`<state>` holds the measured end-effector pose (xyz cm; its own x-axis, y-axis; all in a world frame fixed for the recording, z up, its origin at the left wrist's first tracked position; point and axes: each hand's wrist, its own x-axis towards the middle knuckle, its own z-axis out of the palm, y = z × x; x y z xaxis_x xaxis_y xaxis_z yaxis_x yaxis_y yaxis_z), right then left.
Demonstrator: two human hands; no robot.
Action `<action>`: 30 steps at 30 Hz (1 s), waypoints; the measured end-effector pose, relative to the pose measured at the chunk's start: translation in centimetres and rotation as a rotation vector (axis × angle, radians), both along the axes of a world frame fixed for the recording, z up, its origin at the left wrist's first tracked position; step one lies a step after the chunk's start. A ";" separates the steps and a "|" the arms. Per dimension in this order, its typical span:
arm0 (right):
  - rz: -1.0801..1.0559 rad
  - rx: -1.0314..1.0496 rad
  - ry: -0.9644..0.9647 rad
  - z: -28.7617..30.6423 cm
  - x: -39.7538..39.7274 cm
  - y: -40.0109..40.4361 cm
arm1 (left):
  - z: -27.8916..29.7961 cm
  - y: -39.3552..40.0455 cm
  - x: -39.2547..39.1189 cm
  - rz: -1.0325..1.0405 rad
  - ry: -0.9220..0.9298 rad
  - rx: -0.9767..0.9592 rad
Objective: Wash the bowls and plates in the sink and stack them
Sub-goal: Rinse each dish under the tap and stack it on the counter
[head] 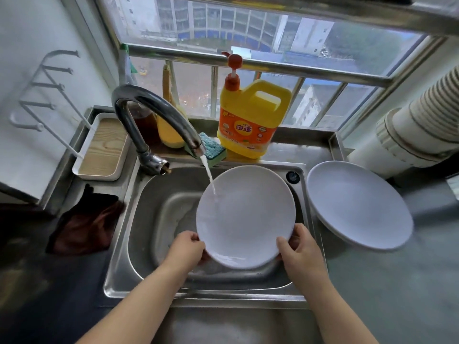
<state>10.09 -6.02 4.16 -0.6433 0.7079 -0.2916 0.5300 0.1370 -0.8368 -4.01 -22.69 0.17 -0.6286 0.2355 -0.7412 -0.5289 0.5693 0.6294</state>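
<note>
1. Over the steel sink (pixel 124 244), the left hand (pixel 185 250) and right hand (pixel 299 247) grasp a white plate (pixel 246 217) by its near rim, fingers curled round the edge.
2. Above the grip, water from the faucet (pixel 154 115) strikes the plate's far side.
3. Right of the grip, a second white plate (pixel 360 204) rests on the counter.
4. Beyond the grip stand a yellow detergent bottle (pixel 250 120) and a sponge (pixel 211 147).

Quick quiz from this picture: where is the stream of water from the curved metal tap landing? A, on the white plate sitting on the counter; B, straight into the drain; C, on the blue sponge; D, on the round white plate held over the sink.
D: the water stream falls from the curved metal tap onto the upper left face of the round white plate, which the left hand and right hand grip over the steel sink.
</note>
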 end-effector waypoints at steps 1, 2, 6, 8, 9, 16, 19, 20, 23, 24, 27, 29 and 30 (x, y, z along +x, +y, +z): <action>-0.004 0.008 0.019 -0.1 0.0 0.0 | 0.0 0.3 -0.3 0.026 -0.002 0.035; -0.013 0.003 0.039 -0.2 -0.1 0.0 | 0.1 0.5 -0.6 0.051 -0.003 0.073; -0.074 -0.114 0.100 -1.4 -0.8 0.1 | 0.6 1.2 -2.0 0.142 0.030 0.195; -0.125 -0.223 0.152 -2.1 -1.6 0.1 | 0.7 1.0 -2.7 0.180 0.086 0.237; -0.151 -0.292 0.181 -2.3 -2.2 0.0 | 0.8 0.8 -2.9 0.194 0.126 0.251; -0.222 -0.643 0.283 -4.0 -6.8 -1.5 | 2.9 -2.3 -4.1 0.205 0.451 0.179; -0.194 -0.740 0.227 -4.9 -8.4 -2.6 | 4.0 -3.8 -4.0 0.181 0.600 0.058; -0.179 -0.764 0.202 -5.0 -8.7 -3.0 | 4.3 -4.3 -3.9 0.176 0.632 0.022; -0.120 -0.801 0.140 -5.3 -9.2 -4.0 | 4.8 -5.7 -3.4 0.187 0.661 -0.058; -0.099 -0.807 0.124 -5.2 -9.3 -4.3 | 4.9 -6.1 -3.2 0.201 0.658 -0.067; -0.050 -0.824 0.089 -4.9 -9.3 -5.0 | 5.2 -7.2 -2.2 0.258 0.642 -0.079; -0.016 -0.824 0.073 -4.7 -9.2 -5.1 | 5.5 -7.6 -1.3 0.287 0.624 -0.081; 0.004 -0.818 0.062 -4.5 -9.1 -5.1 | 5.6 -7.9 -0.8 0.298 0.613 -0.082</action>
<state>1.00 -11.08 -0.36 -0.6772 0.2846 -0.6785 0.4801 -0.5279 -0.7006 -4.81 -30.54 5.77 -0.9694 -0.0548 -0.2392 -0.2329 0.5135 0.8259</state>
